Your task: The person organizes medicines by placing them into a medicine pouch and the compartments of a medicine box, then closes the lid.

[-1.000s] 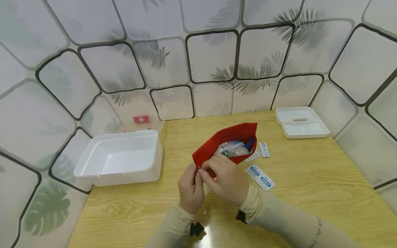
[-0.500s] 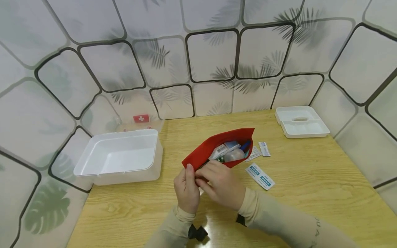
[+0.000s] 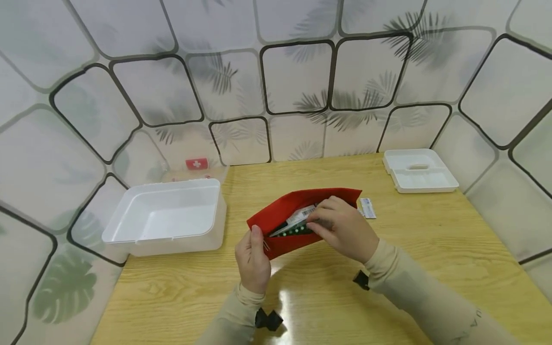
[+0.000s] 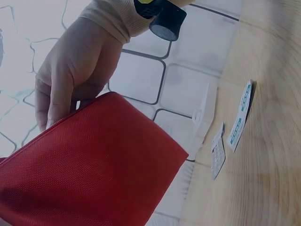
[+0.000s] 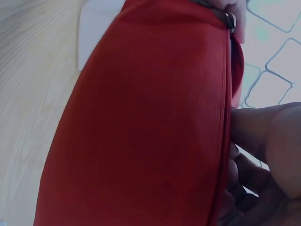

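Observation:
A red zip pouch [image 3: 284, 225] lies open on the wooden table [image 3: 431, 239], with a white box and a dark blister strip [image 3: 295, 231] showing in its mouth. My left hand [image 3: 253, 256] pinches the pouch's left end, thumb up beside the zip pull [image 5: 230, 21]. My right hand [image 3: 342, 230] is at the middle of the opening, its fingers [image 4: 49, 106] curled over the near rim and into the pouch. The left wrist view shows the pouch's outer wall [image 4: 94, 165], and the right wrist view shows its side and zip edge [image 5: 150, 122]. The fingertips inside are hidden.
An empty white bin [image 3: 168, 215] stands at the left, with a red-cross lid [image 3: 196, 164] against the wall behind it. A white tray [image 3: 418, 175] sits at the back right. Small packets [image 3: 368, 208] [image 4: 240, 117] lie right of the pouch.
My right hand has moved from the zip end rightward along the opening and now covers the contents. The pouch has turned flatter and shifted left; my left hand keeps its hold.

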Available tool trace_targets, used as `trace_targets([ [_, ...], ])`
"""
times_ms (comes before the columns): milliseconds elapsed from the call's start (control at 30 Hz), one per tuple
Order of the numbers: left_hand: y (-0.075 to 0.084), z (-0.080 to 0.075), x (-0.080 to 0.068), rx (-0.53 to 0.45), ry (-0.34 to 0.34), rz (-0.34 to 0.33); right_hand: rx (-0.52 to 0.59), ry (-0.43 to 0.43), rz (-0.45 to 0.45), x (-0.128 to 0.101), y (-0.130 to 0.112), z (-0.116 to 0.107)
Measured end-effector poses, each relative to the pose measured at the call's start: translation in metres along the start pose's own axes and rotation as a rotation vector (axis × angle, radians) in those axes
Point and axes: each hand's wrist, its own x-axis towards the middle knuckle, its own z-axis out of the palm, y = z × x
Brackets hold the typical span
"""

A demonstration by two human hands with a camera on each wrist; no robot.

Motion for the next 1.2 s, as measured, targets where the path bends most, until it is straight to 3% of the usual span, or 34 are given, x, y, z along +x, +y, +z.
trace_targets([
  [133,0.0,-0.002,0.002,-0.009,-0.004,-0.033,0.051,-0.039,-0.002,0.0,0.004,-0.001],
  [300,-0.002,-0.008,0.006,0.009,0.047,-0.089,0.181,-0.036,0.03,0.004,0.008,-0.008],
  [467,-0.002,-0.013,0.011,-0.017,0.078,-0.099,0.322,0.002,0.111,0.006,0.011,-0.017],
  [600,-0.003,-0.015,0.012,-0.025,0.076,-0.086,0.387,-0.025,0.167,0.006,0.012,-0.016],
  [1067,-0.003,-0.015,0.012,-0.01,0.034,-0.032,0.419,-0.06,0.173,0.004,0.009,0.002],
  [1200,-0.002,-0.015,0.013,0.0,0.036,-0.03,0.382,-0.067,0.167,0.004,0.009,0.006],
])
